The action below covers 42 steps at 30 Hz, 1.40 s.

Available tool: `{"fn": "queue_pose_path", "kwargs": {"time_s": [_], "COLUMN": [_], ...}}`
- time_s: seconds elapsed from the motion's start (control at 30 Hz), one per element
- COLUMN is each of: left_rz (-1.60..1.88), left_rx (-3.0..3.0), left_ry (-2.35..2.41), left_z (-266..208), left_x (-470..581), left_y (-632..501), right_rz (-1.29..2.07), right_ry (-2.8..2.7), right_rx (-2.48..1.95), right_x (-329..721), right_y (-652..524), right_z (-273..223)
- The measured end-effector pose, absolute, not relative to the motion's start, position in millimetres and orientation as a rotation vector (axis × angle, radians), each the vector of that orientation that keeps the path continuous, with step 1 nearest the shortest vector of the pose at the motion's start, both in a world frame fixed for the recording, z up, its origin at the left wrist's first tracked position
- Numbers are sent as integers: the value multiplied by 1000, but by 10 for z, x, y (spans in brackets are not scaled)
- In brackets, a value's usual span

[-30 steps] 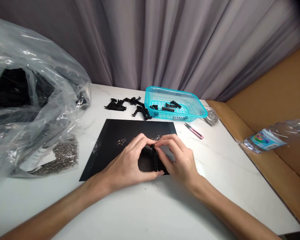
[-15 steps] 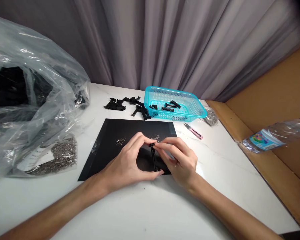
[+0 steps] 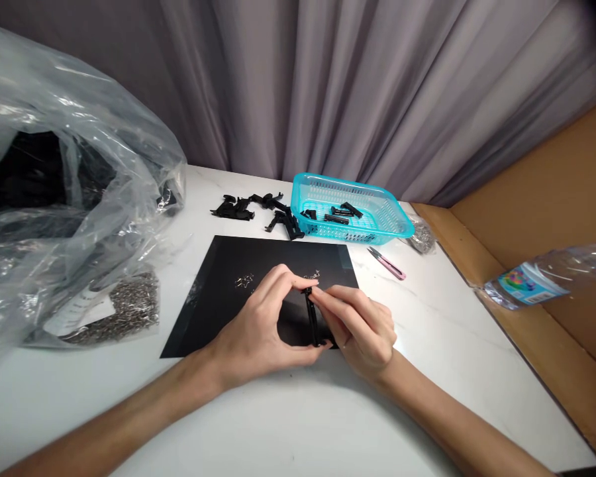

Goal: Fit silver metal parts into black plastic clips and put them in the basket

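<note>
My left hand (image 3: 261, 324) grips a slim black plastic part (image 3: 312, 319) by its two ends, the index finger at the top and the thumb at the bottom. The fingertips of my right hand (image 3: 366, 328) are pinched together against the part's upper end; anything between them is hidden. Both hands are over a black mat (image 3: 213, 291). Small shiny metal pieces (image 3: 244, 281) lie scattered on it, and a second little cluster of metal pieces (image 3: 312, 273) shows just beyond my left index finger.
Several black plastic parts (image 3: 233, 209) lie beside a blue basket (image 3: 372, 233) holding more of them. Pink-handled snips (image 3: 387, 264) rest nearby. A large clear bag (image 3: 129, 132) and a packet of metal pieces (image 3: 134, 301) are at left; a plastic bottle (image 3: 531, 281) is at right.
The right fingers have closed in tighter at the upper end of the black part. My left hand keeps its hold, and the whole view has shifted slightly.
</note>
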<state>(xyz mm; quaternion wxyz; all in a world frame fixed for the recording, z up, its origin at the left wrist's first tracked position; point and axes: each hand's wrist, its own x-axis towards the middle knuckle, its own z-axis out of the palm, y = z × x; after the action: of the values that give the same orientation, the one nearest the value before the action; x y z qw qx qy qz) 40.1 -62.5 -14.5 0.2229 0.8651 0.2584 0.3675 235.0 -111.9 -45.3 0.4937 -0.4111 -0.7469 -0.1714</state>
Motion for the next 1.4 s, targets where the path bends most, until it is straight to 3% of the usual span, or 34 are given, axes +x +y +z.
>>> {"fn": "queue_pose_path", "kwargs": {"time_s": [0.2,0.73,1.0,1.4], "left_rz": [997,846,792,637], "left_rx": [2379,2291,2297,2358], "left_ry": [697,740,799,860], "left_z": [-114,-125,-88,-158], "left_x": [398,393,386,340], "left_y": [-643,-568,-480,-420], "right_rz": [-435,-80,384,420], "right_ry": [-1887,-1968,-1818,-1754], "right_rx": [-930,-848,-1025,-1302], "right_x": [2407,2443,2541,2687], "right_y": [-1139,-1022,-1026,-935], "right_z": [-477,-398,-214,-207]}}
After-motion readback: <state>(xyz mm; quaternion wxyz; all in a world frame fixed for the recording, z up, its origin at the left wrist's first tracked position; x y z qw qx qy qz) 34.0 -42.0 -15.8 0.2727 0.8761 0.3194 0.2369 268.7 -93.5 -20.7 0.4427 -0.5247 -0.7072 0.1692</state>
